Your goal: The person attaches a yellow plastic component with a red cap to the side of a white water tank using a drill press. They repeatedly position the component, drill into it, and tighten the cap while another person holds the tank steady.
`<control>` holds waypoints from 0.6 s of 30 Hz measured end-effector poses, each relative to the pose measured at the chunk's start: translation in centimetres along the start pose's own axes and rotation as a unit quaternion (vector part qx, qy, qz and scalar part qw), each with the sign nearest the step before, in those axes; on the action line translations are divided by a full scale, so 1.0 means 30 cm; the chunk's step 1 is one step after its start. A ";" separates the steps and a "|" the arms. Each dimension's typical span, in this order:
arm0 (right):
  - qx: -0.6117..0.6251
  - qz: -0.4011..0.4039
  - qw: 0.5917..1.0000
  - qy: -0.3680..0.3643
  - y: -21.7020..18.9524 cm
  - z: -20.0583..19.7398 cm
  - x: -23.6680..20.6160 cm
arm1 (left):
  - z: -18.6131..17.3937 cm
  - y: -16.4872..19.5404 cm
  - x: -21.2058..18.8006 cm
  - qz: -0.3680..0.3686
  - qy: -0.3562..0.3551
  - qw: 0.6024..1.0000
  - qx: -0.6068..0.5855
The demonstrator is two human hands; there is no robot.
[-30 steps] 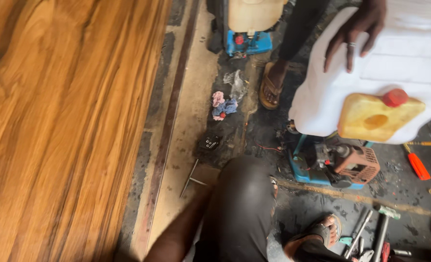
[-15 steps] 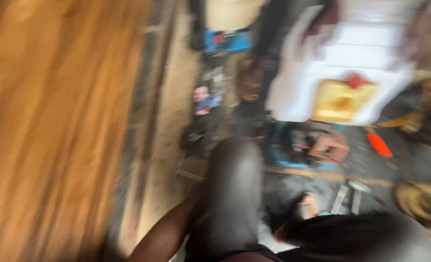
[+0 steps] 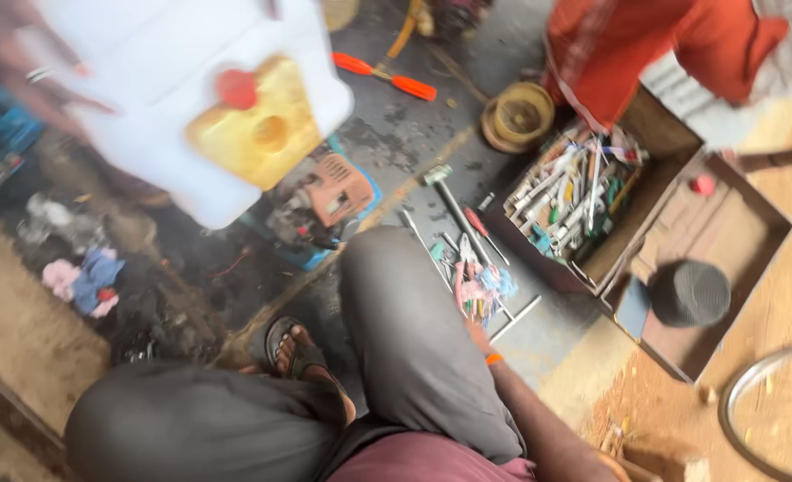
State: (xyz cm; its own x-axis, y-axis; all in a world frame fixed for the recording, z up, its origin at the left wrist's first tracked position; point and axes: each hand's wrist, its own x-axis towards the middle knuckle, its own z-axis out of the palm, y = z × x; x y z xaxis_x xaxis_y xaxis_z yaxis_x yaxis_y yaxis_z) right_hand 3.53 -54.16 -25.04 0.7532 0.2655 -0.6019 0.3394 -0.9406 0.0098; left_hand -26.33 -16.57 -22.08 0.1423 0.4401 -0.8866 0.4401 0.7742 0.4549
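Hand tools (image 3: pixel 476 286), pliers and bits, lie scattered on the dark floor (image 3: pixel 414 143) beside the seated person's right knee. Right hand (image 3: pixel 474 332) reaches down among them; fingers blurred, grip cannot be told. Left hand out of view. Open tool box (image 3: pixel 583 268) just right of the pile. Best picked by one handle, lifted clear of neighbours

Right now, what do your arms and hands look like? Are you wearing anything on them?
Only my right arm shows. It is bare with no sleeve, and has a thin orange band around the wrist. The right hand is mostly hidden behind my knee. My left arm is out of view.
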 end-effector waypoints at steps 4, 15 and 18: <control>-0.243 -0.005 0.966 0.088 -0.012 -0.053 0.032 | -0.161 0.145 0.081 0.076 0.019 0.996 -0.032; 0.314 0.074 0.929 0.183 0.062 -0.181 0.183 | -0.354 0.578 -0.377 0.425 0.052 0.901 -0.068; 0.654 0.010 0.743 0.142 0.080 -0.354 0.194 | -0.139 0.605 -0.435 0.456 -0.070 0.886 -0.050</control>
State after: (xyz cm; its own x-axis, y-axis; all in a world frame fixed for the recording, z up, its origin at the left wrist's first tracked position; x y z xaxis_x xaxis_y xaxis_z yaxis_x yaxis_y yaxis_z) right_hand 14.73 -52.63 -20.03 0.9020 0.1075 -0.4181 -0.3722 -0.2968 -0.8794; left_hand -23.91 -6.36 -1.92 0.5104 0.8477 -0.1445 0.0049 0.1652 0.9863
